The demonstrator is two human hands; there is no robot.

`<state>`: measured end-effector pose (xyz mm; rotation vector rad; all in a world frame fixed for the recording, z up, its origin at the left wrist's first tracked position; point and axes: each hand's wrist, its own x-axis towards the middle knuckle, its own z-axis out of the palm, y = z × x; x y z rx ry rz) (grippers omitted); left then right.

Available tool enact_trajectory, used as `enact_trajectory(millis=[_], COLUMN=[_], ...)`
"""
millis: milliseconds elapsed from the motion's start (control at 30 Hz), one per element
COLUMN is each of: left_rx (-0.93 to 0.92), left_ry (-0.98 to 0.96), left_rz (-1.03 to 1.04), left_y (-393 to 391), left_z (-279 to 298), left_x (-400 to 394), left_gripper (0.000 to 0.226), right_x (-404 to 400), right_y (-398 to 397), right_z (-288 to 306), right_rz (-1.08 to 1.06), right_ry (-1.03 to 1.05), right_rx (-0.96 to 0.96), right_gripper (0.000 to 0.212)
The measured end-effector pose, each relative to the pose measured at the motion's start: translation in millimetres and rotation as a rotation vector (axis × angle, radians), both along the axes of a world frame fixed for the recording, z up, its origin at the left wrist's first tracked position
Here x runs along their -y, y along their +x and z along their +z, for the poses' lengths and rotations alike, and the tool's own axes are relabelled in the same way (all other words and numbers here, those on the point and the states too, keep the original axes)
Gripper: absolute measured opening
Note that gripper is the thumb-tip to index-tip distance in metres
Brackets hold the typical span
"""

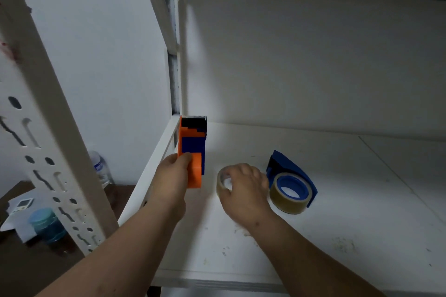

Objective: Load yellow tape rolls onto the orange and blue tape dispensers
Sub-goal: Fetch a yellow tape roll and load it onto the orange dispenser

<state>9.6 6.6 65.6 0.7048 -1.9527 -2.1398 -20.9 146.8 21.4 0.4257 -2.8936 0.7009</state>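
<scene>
Your left hand (173,176) is clamped on the orange dispenser (192,150), thumb over the orange handle end. It has an orange body, a blue inner block and a black head with a serrated cutter on the far end. The long axis runs away from you, cutter pointing at the back wall, handle toward you, and it sits at the left edge of the white shelf (337,236). No roll is visible on it. Your right hand (243,188) is closed on a loose tape roll (223,182), yellowish and translucent, lying flat on the shelf with its hole facing up and fingers curled over the rim; your hand covers most of it. The roll lies between the two dispensers, just right of the orange one. The blue dispenser (293,171) lies on its side right of your right hand, nose toward the back-left, and already carries a yellowish roll (288,200) on its blue hub. Crumbs and specks dot the shelf near you. The slotted rack upright (48,128) stands at left; a water bottle (101,169) and a blue-lidded jar (47,224) sit below, off the shelf.
</scene>
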Motion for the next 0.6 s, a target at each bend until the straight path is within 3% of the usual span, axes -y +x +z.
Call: enact_trajectory(millis=[233, 600], left_rx=[-0.156, -0.166], left_ry=[-0.057, 0.005], left_rz=[-0.167, -0.411], left_y=[1.7, 17.7], left_z=[19.4, 28.1], left_x=[-31.4, -154.8], left_gripper=[0.016, 0.022], right_x=[-1.3, -116.6], right_y=[16.0, 58.1], right_z=[27.1, 32.1], right_rz=[-0.050, -0.201], right_ry=[-0.338, -0.419], right_rx=[-0.028, -0.054], right_gripper=[0.033, 0.024])
